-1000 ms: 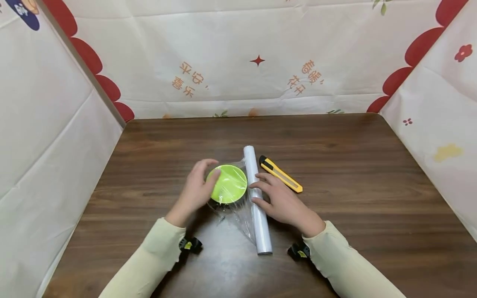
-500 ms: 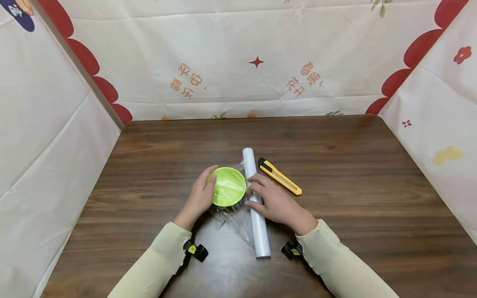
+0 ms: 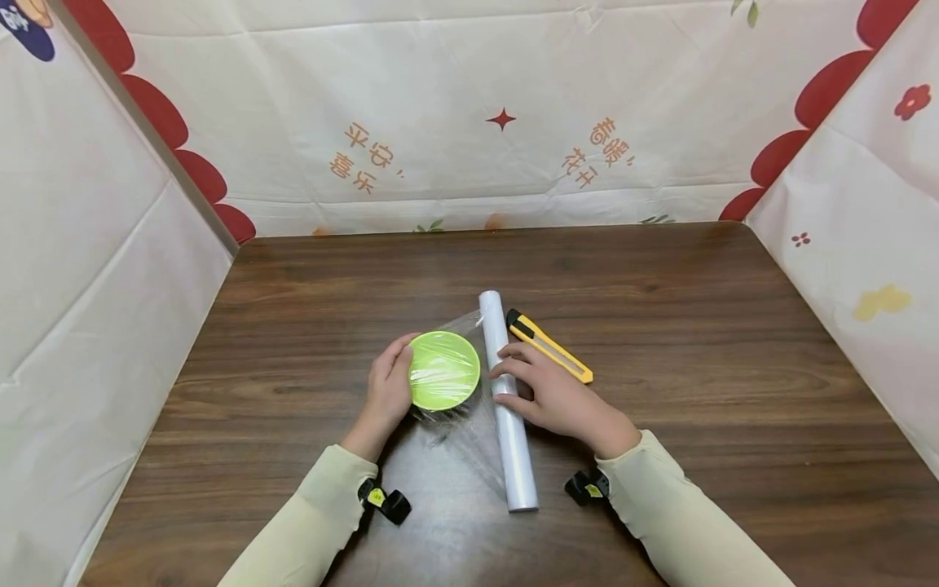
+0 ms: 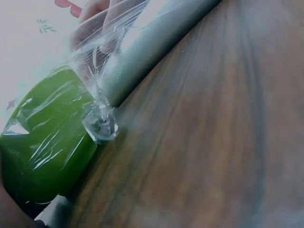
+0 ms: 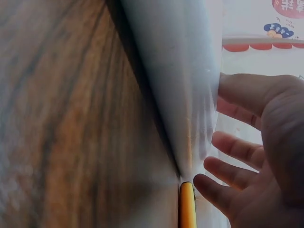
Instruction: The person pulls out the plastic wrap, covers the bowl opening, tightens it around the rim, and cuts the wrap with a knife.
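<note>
A lime-green bowl (image 3: 444, 371) stands near the middle of the table, clear cling film stretched across its top. My left hand (image 3: 390, 383) grips the bowl's left side. From the bowl, a sheet of film (image 4: 102, 95) runs to the white cling film roll (image 3: 517, 456), bunched into a crumpled gather near the bowl in the left wrist view. My right hand (image 3: 553, 399) lies over the middle of the roll with relaxed, spread fingers (image 5: 232, 173), the fingertips right at its surface. The bowl's underside is mostly hidden.
Just right of the roll lies a yellow utility knife (image 3: 553, 349) with a black end, partly behind the right hand. The brown wooden table (image 3: 697, 326) is bordered by white printed cloth (image 3: 455, 81) at the back and sides.
My left hand has gone from hovering at the bowl's rim to gripping its side. The bowl has shifted slightly left, away from the roll. The right hand stays at the roll.
</note>
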Tool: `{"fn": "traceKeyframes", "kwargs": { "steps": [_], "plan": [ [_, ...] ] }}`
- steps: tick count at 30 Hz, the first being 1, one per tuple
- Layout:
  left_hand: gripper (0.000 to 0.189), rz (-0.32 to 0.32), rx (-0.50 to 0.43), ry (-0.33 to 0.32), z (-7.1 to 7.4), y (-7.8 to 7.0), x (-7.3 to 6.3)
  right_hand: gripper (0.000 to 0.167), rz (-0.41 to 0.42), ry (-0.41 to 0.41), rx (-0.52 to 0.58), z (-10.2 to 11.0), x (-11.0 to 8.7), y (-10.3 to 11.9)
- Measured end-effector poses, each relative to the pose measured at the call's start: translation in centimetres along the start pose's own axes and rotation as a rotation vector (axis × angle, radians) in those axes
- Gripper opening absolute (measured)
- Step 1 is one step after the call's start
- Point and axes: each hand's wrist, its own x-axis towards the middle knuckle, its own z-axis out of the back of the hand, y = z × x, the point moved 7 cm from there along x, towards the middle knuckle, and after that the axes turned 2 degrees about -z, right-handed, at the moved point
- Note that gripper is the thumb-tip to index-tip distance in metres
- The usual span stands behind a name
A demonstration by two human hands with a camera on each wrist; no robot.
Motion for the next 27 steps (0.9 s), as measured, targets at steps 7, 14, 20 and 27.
{"fn": "traceKeyframes", "kwargs": {
  "steps": [7,14,20,27],
  "plan": [
    [0.032,0.025,-0.043,-0.075,0.5,0.5,-0.1,0.023,-0.007,0.023,0.021,0.1,0.0,-0.1],
    [0.031,0.034,-0.019,-0.121,0.9,0.9,0.0,0.031,-0.004,-0.017,-0.042,0.4,-0.3,-0.2],
    [0.03,0.038,-0.002,-0.152,1.2,0.8,-0.1,0.042,0.019,-0.078,-0.087,0.5,-0.1,0.1],
    [0.03,0.027,0.004,-0.161,1.3,0.7,-0.1,0.039,0.049,-0.102,-0.125,0.4,-0.2,0.3]
  ]
}}
